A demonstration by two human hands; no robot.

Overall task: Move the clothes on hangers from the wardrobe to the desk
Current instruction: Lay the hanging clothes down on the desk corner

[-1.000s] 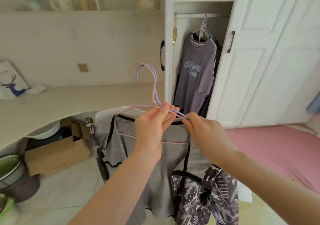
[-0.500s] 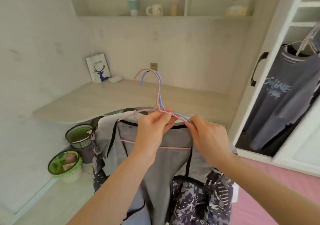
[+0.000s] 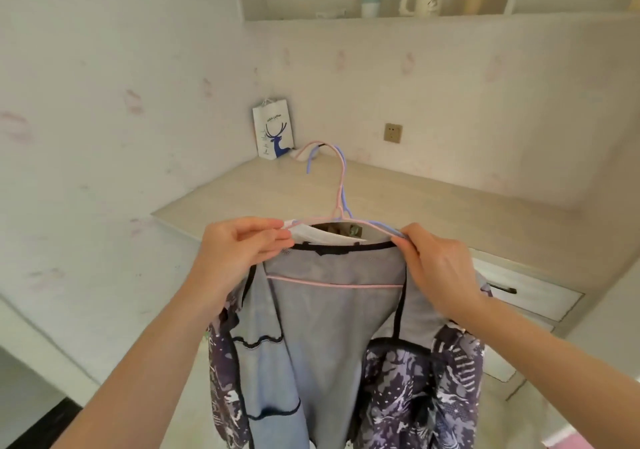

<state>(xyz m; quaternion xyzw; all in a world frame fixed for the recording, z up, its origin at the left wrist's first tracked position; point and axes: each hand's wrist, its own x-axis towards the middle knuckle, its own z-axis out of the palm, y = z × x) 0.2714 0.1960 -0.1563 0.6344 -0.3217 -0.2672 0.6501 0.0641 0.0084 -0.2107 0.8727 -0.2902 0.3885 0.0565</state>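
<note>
Left grip (image 3: 242,251) and right grip (image 3: 440,268) pinch the hangers (image 3: 342,178) (hooks upward, bars crosswise).

Bare L hand (image 3: 239,251), R hand (image 3: 441,268), nails prob. short

White paper bag (image 3: 273,130): small blurry print above deer logo, apparently "luckin coffee".

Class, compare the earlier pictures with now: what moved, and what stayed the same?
The person turned from the wardrobe, now out of view, toward the desk. The left hand slid from the neck of the hangers out to their left shoulder. Unchanged: the right hand pinches the right shoulder; the clothes hang from them, not yet on the desk.
</note>
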